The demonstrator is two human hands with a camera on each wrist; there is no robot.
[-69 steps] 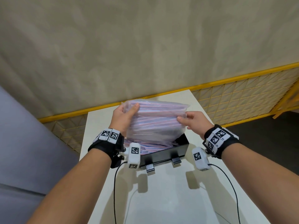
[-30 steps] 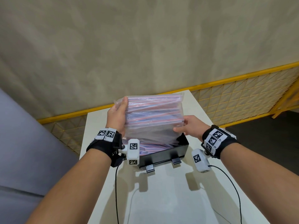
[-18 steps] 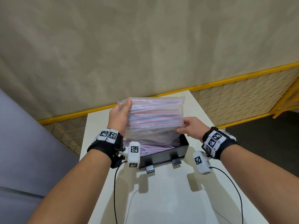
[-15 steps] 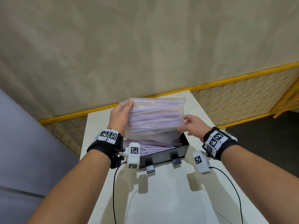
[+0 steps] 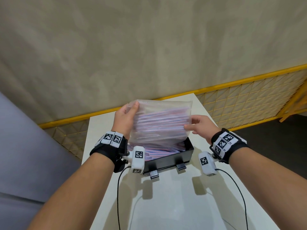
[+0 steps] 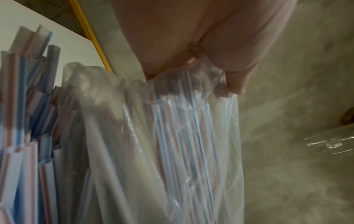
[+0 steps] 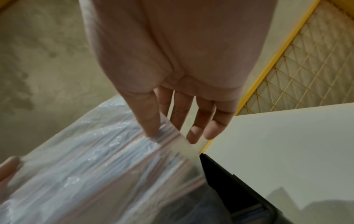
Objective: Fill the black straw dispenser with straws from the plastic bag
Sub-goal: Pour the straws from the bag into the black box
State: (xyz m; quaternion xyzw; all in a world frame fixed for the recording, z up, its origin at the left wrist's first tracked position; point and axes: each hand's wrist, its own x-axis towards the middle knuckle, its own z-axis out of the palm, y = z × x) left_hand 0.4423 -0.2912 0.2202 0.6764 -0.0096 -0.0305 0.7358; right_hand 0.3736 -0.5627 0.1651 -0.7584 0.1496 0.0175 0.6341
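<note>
A: On the left, the left hand (image 5: 125, 118) grips the plastic bag (image 5: 162, 123) by its upper left corner, fingers (image 6: 236, 82) curled into the film.

B: And the bag hangs mouth-down over the black straw dispenser (image 5: 167, 159) on the white tabletop (image 5: 166, 205), striped straws (image 5: 163, 151) piled inside.

A: Over to the right, the right hand (image 5: 201, 126) is released, fingers (image 7: 199, 121) straight, the thumb just touching the bag's right edge.
</note>
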